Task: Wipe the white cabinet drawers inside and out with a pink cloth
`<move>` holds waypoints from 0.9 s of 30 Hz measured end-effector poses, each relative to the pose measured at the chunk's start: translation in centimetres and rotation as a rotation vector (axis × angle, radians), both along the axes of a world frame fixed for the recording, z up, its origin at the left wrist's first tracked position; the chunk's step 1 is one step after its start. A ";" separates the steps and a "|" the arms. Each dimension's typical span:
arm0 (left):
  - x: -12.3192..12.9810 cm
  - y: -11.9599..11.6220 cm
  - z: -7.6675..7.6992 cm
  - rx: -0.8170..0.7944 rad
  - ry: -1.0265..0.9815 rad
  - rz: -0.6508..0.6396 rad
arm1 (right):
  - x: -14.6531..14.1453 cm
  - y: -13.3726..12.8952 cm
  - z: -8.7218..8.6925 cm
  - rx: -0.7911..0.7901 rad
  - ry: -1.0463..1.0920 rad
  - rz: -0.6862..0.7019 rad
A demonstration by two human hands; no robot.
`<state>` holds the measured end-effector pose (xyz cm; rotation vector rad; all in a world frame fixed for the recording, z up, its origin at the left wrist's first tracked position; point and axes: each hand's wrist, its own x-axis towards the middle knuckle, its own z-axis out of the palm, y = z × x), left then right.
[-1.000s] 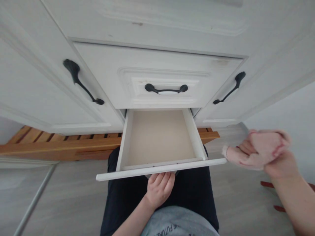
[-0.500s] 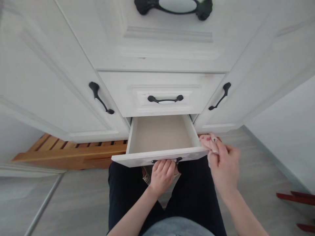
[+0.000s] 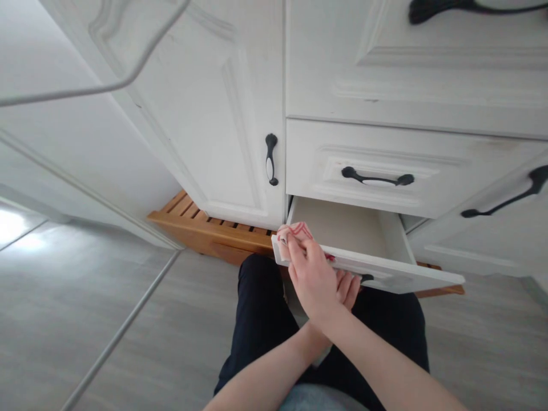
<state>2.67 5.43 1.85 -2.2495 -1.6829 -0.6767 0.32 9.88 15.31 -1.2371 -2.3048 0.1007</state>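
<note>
The bottom drawer (image 3: 363, 225) of a white cabinet is pulled out, and its inside looks bare. My right hand (image 3: 314, 277) grips a pink and white cloth (image 3: 295, 233) against the top edge of the drawer front at its left end. Crossing beneath my right forearm, my left hand (image 3: 349, 290) has its fingers curled at the drawer's dark handle (image 3: 367, 278); part of this hand is hidden behind my right one.
Above is a shut drawer with a dark handle (image 3: 377, 178). Cabinet doors (image 3: 240, 114) stand on both sides. A slatted wooden rack (image 3: 205, 231) is under the cabinet at left. My knees are below the drawer.
My right hand has moved with the cloth from the drawer front's right end to its left end, crossing over my left arm. The view has turned left. My left hand stays at the handle.
</note>
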 end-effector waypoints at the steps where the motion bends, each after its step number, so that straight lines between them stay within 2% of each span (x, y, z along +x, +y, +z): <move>1: -0.2 0.6 -0.2 0.056 0.016 -0.007 | -0.8 0.6 0.1 0.019 -0.022 0.006; 6: 0.3 4.8 -1.4 0.314 0.038 0.123 | -1.5 3.2 -0.3 0.126 -0.120 0.001; 9: 1.0 7.3 -2.1 0.411 0.058 0.155 | -1.6 5.0 -0.3 0.137 -0.141 0.013; 13: 0.6 9.1 -1.5 0.343 0.121 0.163 | -4.0 7.0 0.3 0.104 -0.192 -0.007; 15: 0.0 9.7 -1.0 0.283 0.143 0.146 | -5.3 7.9 -0.1 0.092 -0.253 0.013; 18: -0.5 10.7 -0.7 0.242 0.155 0.125 | -6.2 8.9 -2.0 0.080 -0.361 0.055; 23: 0.2 12.1 -1.6 0.253 0.112 0.158 | -5.3 10.0 -6.3 -0.005 -0.450 0.073; 27: 0.6 12.9 -2.1 0.261 0.084 0.170 | -5.1 10.5 -8.3 -0.068 -0.477 0.051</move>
